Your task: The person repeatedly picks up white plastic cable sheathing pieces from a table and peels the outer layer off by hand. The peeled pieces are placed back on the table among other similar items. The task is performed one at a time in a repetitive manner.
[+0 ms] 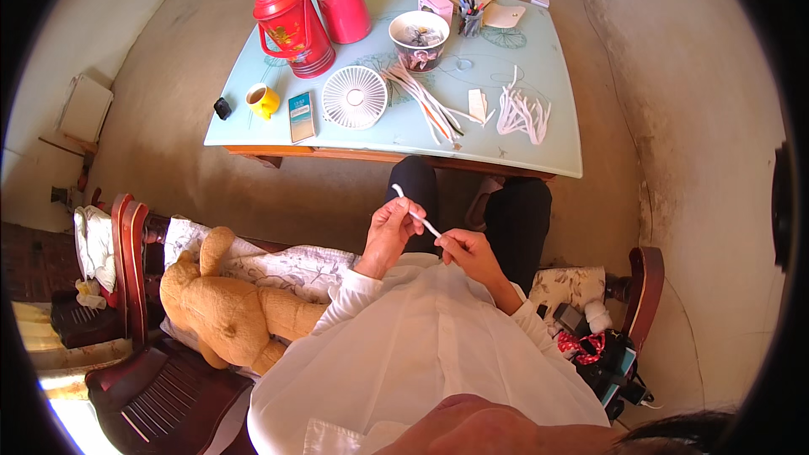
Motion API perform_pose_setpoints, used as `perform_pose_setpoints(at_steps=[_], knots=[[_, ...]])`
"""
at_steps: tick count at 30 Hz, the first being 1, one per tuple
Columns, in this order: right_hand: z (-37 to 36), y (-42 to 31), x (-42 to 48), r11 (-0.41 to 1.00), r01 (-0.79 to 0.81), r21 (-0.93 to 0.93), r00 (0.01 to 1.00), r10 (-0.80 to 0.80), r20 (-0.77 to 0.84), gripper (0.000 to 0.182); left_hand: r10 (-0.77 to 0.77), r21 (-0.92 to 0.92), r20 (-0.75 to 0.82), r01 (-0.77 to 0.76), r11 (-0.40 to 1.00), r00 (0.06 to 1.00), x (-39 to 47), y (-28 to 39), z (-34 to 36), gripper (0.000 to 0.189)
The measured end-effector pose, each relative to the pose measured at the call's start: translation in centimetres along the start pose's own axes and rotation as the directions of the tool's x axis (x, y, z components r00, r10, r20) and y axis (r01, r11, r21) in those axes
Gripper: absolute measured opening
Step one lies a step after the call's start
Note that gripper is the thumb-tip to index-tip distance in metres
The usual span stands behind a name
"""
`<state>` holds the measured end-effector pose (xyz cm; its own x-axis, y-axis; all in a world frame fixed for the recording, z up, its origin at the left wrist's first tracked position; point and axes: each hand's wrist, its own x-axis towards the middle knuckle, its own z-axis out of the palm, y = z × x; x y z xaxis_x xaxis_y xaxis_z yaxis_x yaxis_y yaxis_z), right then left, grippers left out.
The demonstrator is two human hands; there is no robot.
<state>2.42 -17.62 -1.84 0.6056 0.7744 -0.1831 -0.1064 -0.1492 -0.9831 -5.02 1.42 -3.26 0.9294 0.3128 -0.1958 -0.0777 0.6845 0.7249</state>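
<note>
Above my lap I hold a short white fuzzy strip (pixel 427 225), which looks like a pipe cleaner. My left hand (pixel 393 230) pinches it near its upper part, and a bent tip sticks up past the thumb. At the lower end, my right hand (pixel 468 251) grips it between thumb and fingers. On the glass-topped table (pixel 354 145) before me lies a bundle of long strips (pixel 433 110), mostly white with some orange and dark ones. To its right is a pile of bent white strips (pixel 523 115), beside a small pale card (pixel 478 104).
A white fan (pixel 355 97), a phone (pixel 301 117), a yellow cup (pixel 263 100) and a red thermos (pixel 294 28) stand on the table's left. Behind the strips are a paper tub (pixel 419 44) and a pen holder (pixel 471 20). A plush toy (pixel 231 309) lies on the bench to my left.
</note>
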Motion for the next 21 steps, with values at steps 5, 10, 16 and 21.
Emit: perform_pose_setpoints(at_steps=[5, 10, 16, 21], knots=[[0.2, -0.5, 0.1, 0.995, 0.029, -0.1, 0.989, -0.043, -0.14, 0.018, 0.048, 0.083, -0.02, -0.046, 0.995, 0.999, 0.2, -0.2, 0.2, 0.022], [0.4, -0.5, 0.1, 0.975, 0.062, -0.212, 0.977, -0.103, -0.189, 0.017, 0.026, 0.07, -0.112, -0.018, 0.997, 0.993, 0.2, -0.9, 1.0, 0.018], [0.5, 0.3, 0.0, 0.954, 0.076, -0.29, 0.983, -0.12, -0.137, 0.016, -0.007, 0.149, -0.107, 0.023, 0.989, 0.994, 0.4, -0.9, 1.0, 0.016], [0.3, -0.1, -0.1, 0.952, 0.035, -0.305, 0.993, -0.066, -0.093, 0.016, -0.031, 0.088, -0.043, 0.035, 0.996, 0.999, 0.2, -0.8, 0.5, 0.016]])
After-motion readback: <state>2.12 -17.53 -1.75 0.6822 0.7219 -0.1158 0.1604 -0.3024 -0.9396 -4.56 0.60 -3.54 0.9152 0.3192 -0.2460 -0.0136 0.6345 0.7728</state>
